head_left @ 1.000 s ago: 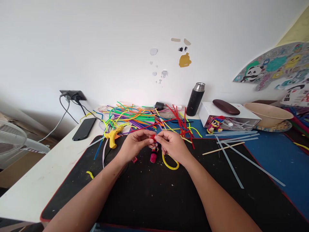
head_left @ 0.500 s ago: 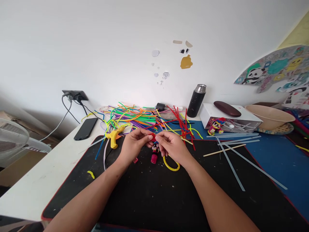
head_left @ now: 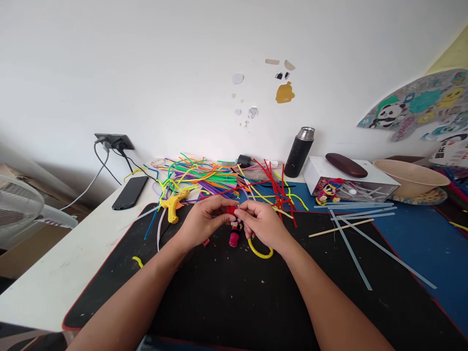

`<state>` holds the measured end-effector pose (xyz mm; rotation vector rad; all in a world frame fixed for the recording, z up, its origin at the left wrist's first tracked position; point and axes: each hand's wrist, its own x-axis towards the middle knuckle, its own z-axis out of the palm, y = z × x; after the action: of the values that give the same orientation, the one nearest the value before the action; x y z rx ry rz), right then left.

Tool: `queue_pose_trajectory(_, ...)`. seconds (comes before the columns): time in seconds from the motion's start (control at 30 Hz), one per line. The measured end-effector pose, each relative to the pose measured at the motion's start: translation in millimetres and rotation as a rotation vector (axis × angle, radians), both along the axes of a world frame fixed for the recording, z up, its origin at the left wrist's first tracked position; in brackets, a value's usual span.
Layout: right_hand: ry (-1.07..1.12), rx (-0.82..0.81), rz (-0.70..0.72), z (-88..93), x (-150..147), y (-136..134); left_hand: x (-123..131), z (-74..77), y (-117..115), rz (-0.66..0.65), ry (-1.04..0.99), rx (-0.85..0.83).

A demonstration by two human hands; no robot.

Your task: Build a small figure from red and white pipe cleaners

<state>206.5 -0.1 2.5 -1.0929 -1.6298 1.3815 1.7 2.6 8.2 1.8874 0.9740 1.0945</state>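
Note:
Between the fingertips of both my hands is a small red piece (head_left: pixel 231 209), possibly bent pipe cleaner; its full shape is hidden. My left hand (head_left: pixel 204 218) pinches it from the left, thumb and fingers closed. From the right, my right hand (head_left: pixel 260 219) also has thumb and fingertips closed at its edge. Just below the fingers shows a small pipe-cleaner doll (head_left: pixel 234 238) with a magenta lower end; its top is covered by the hands, and I cannot tell whether it is held. A yellow loop (head_left: pixel 263 254) lies below my right hand.
A yellow glue gun (head_left: pixel 171 207) lies left of my hands. Behind them is a heap of coloured pipe cleaners (head_left: pixel 208 176). Glue sticks (head_left: pixel 353 253), a finished-looking doll (head_left: pixel 329 191), a white box (head_left: pixel 314 178) and a black flask (head_left: pixel 300 153) are to the right; a phone (head_left: pixel 130 192) is far left.
The red piece shows more between my fingers, and my left fingers have shifted slightly around it. The whole view has moved a little; both hands stay close together.

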Motion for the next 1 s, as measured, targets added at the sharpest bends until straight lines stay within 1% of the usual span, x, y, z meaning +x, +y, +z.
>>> queue_pose_trajectory(0.1, 0.003, -0.007, 0.000, 0.3, -0.4, -0.2, -2.4, -2.4, 0.0, 0.024, 0.059, 0.050)
queue_pose_trajectory(0.27, 0.012, -0.020, -0.010, 2.5, -1.1, -0.6, -0.3, -8.1, 0.6, 0.081, 0.046, 0.068)
queue_pose_trajectory(0.43, 0.007, -0.017, -0.015, 4.0, -1.0, -1.8, 3.5, -9.7, -1.1, 0.077, -0.039, -0.020)
queue_pose_trajectory(0.67, 0.008, 0.015, -0.034, 2.3, -1.9, -0.3, 7.1, -9.9, -3.2, 0.112, -0.117, -0.112)
queue_pose_trajectory(0.87, 0.019, 0.022, -0.022, -3.3, -3.7, -0.5, 7.0, -10.4, -1.0, 0.063, -0.117, -0.174)
queue_pose_trajectory(1.0, 0.023, 0.009, -0.041, -0.3, -3.9, -1.9, 10.1, -9.9, -0.8, 0.072, -0.230, -0.203)
